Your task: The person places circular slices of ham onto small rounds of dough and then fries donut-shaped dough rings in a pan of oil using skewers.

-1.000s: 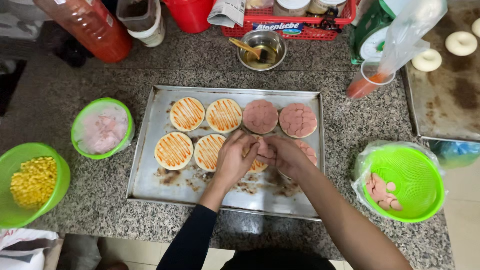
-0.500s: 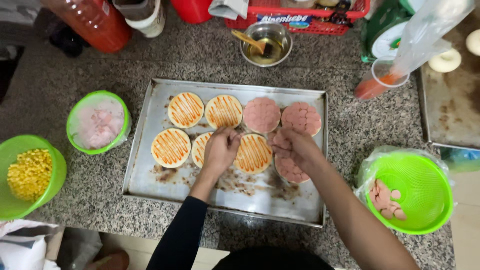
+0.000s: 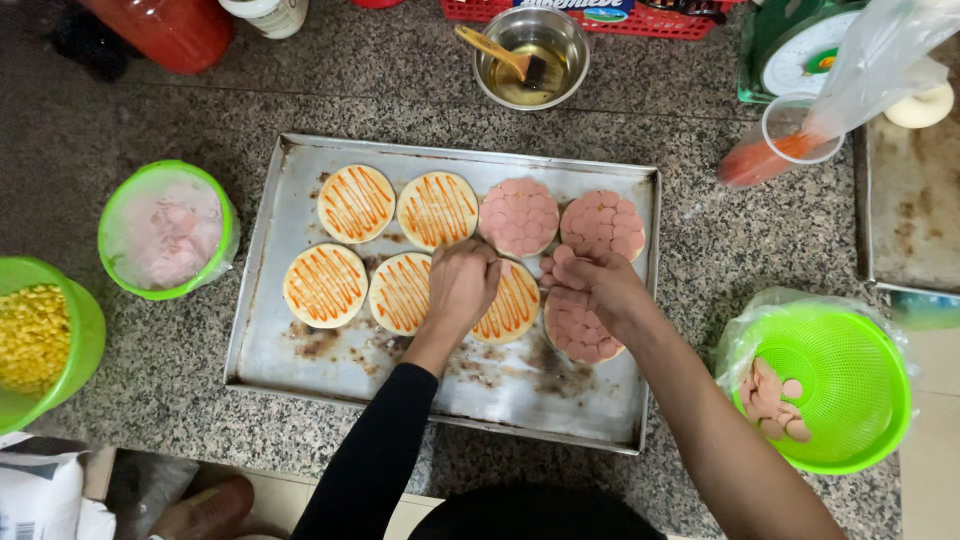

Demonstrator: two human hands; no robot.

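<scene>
A metal baking tray (image 3: pixel 290 180) on the granite counter holds several small dough rounds. Some carry orange sauce stripes, like the round (image 3: pixel 356 203) at the back left. Others are covered with pink sausage slices, like the round (image 3: pixel 518 216). My left hand (image 3: pixel 462 283) rests with fingers closed on the sauced round (image 3: pixel 513 308) in the front row and seems to place a slice. My right hand (image 3: pixel 590 283) holds a few pink sausage slices (image 3: pixel 556 262) above a slice-covered round (image 3: pixel 578 330).
A green colander (image 3: pixel 850 385) with sausage slices sits at the right. On the left stand a green bowl of corn (image 3: pixel 40 335) and a covered green bowl (image 3: pixel 165 230). Behind the tray are a steel bowl with a brush (image 3: pixel 530 55), a sauce bag (image 3: pixel 790 150) and a second tray (image 3: pixel 915 210).
Both hands were together over the front middle round. They have parted: the right hand moved right over the slice-covered round, the left stays at the sauced round.
</scene>
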